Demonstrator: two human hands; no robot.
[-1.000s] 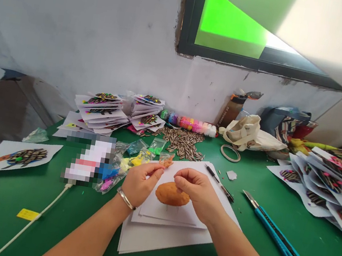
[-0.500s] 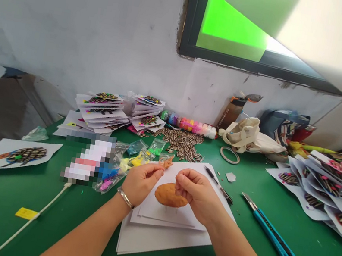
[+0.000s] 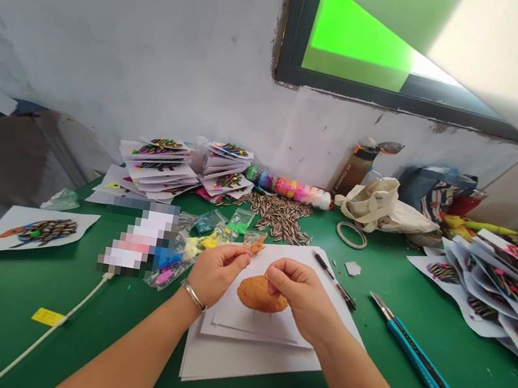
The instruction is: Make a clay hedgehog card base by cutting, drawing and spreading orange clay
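Note:
On a stack of white paper (image 3: 255,362) lies an oval of orange-brown modelling clay (image 3: 259,294), with thin drawn lines below it. My left hand (image 3: 218,273), a silver bangle at its wrist, is closed in a pinch above the oval's upper left. What it pinches, if anything, is too small to make out. Facing it, my right hand (image 3: 295,289) also pinches, over the oval's right end and hiding part of it. A tiny orange speck shows at its fingertips, too small to name. Just behind the left fingertips is a small bag of orange clay (image 3: 254,243).
Clay bags (image 3: 209,239) and a blurred device with a white cable (image 3: 82,303) lie left. Behind are sunflower seeds (image 3: 282,218) and a tape roll (image 3: 351,235). A black pen (image 3: 334,278) and a blue utility knife (image 3: 428,371) lie right, near stacked seed pictures (image 3: 488,279).
The whole view has shifted slightly, so things appear a little further right. Both hands stay pinched over the clay oval, nearly in the same place.

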